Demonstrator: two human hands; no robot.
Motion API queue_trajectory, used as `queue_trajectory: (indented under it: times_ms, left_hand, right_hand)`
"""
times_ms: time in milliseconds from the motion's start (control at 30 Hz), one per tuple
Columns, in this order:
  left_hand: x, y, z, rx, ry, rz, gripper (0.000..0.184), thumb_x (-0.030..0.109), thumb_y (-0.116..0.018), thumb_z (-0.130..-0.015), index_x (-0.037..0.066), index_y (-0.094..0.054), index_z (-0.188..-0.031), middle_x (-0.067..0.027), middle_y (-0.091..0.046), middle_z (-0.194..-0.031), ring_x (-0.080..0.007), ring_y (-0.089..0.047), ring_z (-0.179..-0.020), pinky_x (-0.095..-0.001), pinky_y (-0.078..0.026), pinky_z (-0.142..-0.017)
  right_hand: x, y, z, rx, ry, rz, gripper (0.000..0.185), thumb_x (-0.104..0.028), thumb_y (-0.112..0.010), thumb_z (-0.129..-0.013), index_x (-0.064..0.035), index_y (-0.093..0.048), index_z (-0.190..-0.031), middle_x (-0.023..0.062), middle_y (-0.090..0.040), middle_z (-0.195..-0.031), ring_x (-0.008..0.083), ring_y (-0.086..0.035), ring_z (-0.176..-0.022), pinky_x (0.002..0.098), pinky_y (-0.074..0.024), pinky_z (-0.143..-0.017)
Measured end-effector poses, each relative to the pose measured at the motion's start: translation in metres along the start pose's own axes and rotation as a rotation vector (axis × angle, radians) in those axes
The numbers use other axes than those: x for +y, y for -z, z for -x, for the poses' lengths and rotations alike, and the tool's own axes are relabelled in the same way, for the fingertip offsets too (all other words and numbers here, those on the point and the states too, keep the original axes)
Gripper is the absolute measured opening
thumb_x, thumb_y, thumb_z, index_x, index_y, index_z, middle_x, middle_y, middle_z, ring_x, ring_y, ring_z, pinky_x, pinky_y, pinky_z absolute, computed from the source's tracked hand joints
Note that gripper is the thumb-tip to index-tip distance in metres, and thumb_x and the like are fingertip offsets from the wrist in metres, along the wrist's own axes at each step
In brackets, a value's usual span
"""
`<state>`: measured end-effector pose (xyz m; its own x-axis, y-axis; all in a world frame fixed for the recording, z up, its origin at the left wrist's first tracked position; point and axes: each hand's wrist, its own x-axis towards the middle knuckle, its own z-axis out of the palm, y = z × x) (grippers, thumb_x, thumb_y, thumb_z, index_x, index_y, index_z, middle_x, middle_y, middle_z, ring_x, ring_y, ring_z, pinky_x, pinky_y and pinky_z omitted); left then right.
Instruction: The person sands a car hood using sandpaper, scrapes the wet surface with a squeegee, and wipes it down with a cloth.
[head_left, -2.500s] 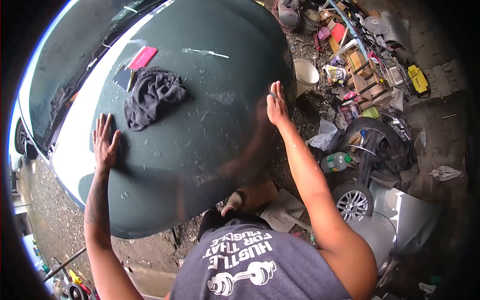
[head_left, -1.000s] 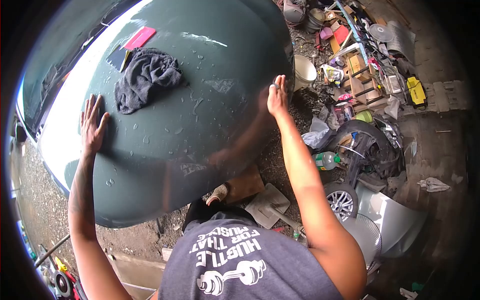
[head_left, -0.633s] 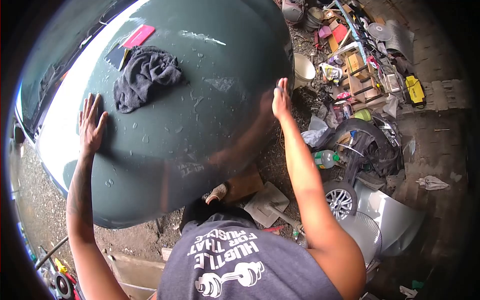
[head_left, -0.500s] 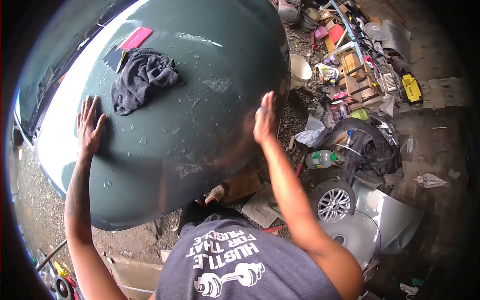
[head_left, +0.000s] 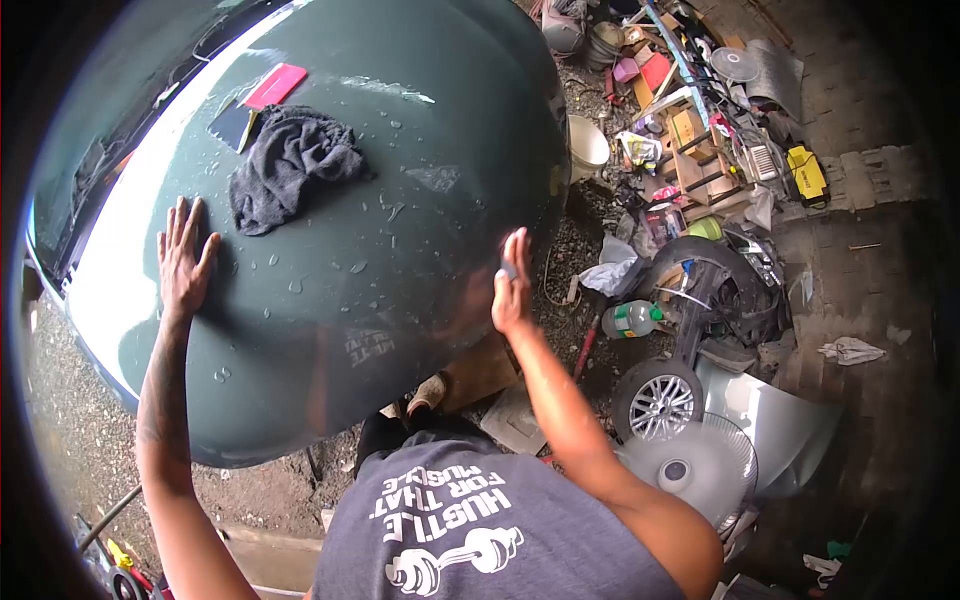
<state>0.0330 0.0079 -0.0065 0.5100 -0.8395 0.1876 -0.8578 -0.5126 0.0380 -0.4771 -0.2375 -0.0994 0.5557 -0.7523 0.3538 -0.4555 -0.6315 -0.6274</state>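
My left hand (head_left: 182, 265) lies flat on the wet dark green car hood (head_left: 440, 260), its fingers spread and nothing in it. Near the hood's right edge, my right hand (head_left: 513, 298) is pressed to the paint with its fingers close together. A small grey piece (head_left: 508, 270) shows between its thumb and fingers; its kind is hard to make out. A crumpled dark grey cloth (head_left: 295, 165) rests on the hood beyond my left hand. Touching or close behind it are a pink flat card (head_left: 275, 87) and a dark flat piece (head_left: 232, 125) with a yellow edge.
Water drops dot the hood. On the gravel to the right stand a white bucket (head_left: 588, 147), a green-labelled plastic bottle (head_left: 632, 319), a wheel (head_left: 658, 400) and a fan (head_left: 690, 470). Scrap and boxes crowd a rack farther off, with a yellow case (head_left: 807, 174).
My right hand has slid along the hood's edge toward my body and a little left. My left hand stays planted on the hood. The whole view has shifted slightly.
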Motion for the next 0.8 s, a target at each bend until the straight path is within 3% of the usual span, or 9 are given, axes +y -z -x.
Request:
queue_trajectory:
  times_ms: [167, 200, 300, 333, 400, 500, 567, 700, 800]
  left_hand:
    - [-0.001, -0.003, 0.002, 0.023, -0.037, 0.03, 0.073, 0.064, -0.04, -0.102, 0.023, -0.033, -0.161, -0.01, -0.023, -0.17, -0.0292, -0.014, -0.158, -0.0511, -0.007, -0.127]
    - [-0.004, -0.004, 0.0, 0.016, -0.029, 0.018, 0.073, 0.065, -0.04, -0.101, 0.023, -0.033, -0.161, -0.01, -0.023, -0.17, -0.0294, -0.014, -0.158, -0.0515, -0.007, -0.127]
    - [-0.002, -0.008, -0.002, 0.014, -0.016, -0.003, 0.069, 0.06, -0.041, -0.103, 0.023, -0.033, -0.161, -0.0099, -0.022, -0.17, -0.0307, -0.016, -0.158, -0.053, -0.009, -0.126]
    - [-0.003, -0.014, 0.001, 0.13, -0.038, -0.057, 0.066, 0.055, -0.042, -0.104, 0.023, -0.033, -0.161, -0.0104, -0.022, -0.17, -0.0311, -0.017, -0.157, -0.0534, -0.009, -0.126]
    - [0.013, -0.015, 0.012, 0.234, -0.039, -0.117, 0.059, 0.044, -0.045, -0.107, 0.022, -0.034, -0.161, -0.0128, -0.023, -0.169, -0.033, -0.018, -0.157, -0.0549, -0.012, -0.125]
    - [0.082, -0.012, 0.04, 0.006, 0.114, -0.009, 0.065, 0.051, -0.042, -0.106, 0.016, -0.033, -0.161, -0.0147, -0.021, -0.169, -0.0355, -0.014, -0.157, -0.0574, -0.009, -0.125]
    - [0.119, -0.011, 0.054, 0.025, 0.163, 0.016, 0.068, 0.053, -0.04, -0.105, 0.015, -0.033, -0.161, -0.0135, -0.02, -0.17, -0.0337, -0.014, -0.158, -0.0565, -0.006, -0.125]
    - [0.123, -0.009, 0.056, 0.08, 0.19, 0.028, 0.068, 0.052, -0.045, -0.104, 0.016, -0.033, -0.161, -0.0115, -0.025, -0.169, -0.0298, -0.017, -0.157, -0.0524, -0.007, -0.126]
    - [0.113, -0.012, 0.057, 0.082, 0.173, 0.035, 0.068, 0.054, -0.044, -0.104, 0.018, -0.033, -0.161, -0.009, -0.025, -0.169, -0.0293, -0.017, -0.157, -0.052, -0.008, -0.126]
  right_hand:
    - [0.083, 0.015, -0.092, -0.012, -0.267, 0.045, 0.066, -0.031, -0.029, -0.106, 0.006, -0.019, -0.159, 0.028, -0.009, -0.168, 0.0416, -0.008, -0.157, 0.0445, -0.008, -0.128]
    - [0.065, 0.006, -0.077, 0.067, -0.238, -0.117, 0.066, -0.03, -0.029, -0.105, 0.0058, -0.018, -0.159, 0.0293, -0.009, -0.167, 0.0439, -0.007, -0.156, 0.0467, -0.0079, -0.128]
    - [-0.018, -0.011, 0.011, 0.031, -0.094, 0.05, 0.067, -0.024, -0.031, -0.101, 0.0056, -0.016, -0.159, 0.0333, -0.008, -0.166, 0.052, -0.01, -0.153, 0.0531, -0.0105, -0.127]
    - [-0.026, -0.012, 0.026, 0.023, -0.081, 0.017, 0.068, -0.024, -0.032, -0.101, 0.0058, -0.016, -0.159, 0.0334, -0.008, -0.166, 0.0527, -0.01, -0.153, 0.0544, -0.0109, -0.126]
    - [-0.011, -0.011, 0.014, 0.016, -0.067, 0.002, 0.067, -0.024, -0.032, -0.101, 0.006, -0.017, -0.159, 0.0326, -0.008, -0.166, 0.0538, -0.011, -0.152, 0.0577, -0.0113, -0.125]
    - [0.06, 0.009, -0.071, 0.041, -0.167, 0.003, 0.067, -0.028, -0.029, -0.104, 0.0072, -0.016, -0.159, 0.034, -0.015, -0.164, 0.0489, -0.015, -0.153, 0.0536, -0.0144, -0.126]
    - [0.084, 0.009, -0.101, 0.04, -0.228, 0.05, 0.065, -0.029, -0.029, -0.105, 0.0081, -0.018, -0.158, 0.0343, -0.018, -0.163, 0.0471, -0.017, -0.153, 0.0519, -0.0148, -0.126]
    - [0.03, 0.002, -0.019, 0.045, -0.007, -0.029, 0.068, -0.027, -0.029, -0.103, 0.0093, -0.015, -0.158, 0.0352, -0.01, -0.165, 0.0524, -0.013, -0.152, 0.054, -0.0117, -0.126]
    - [0.052, 0.014, -0.032, -0.04, 0.03, -0.076, 0.068, -0.027, -0.028, -0.103, 0.0097, -0.014, -0.158, 0.0346, -0.008, -0.165, 0.0522, -0.011, -0.153, 0.0545, -0.009, -0.126]
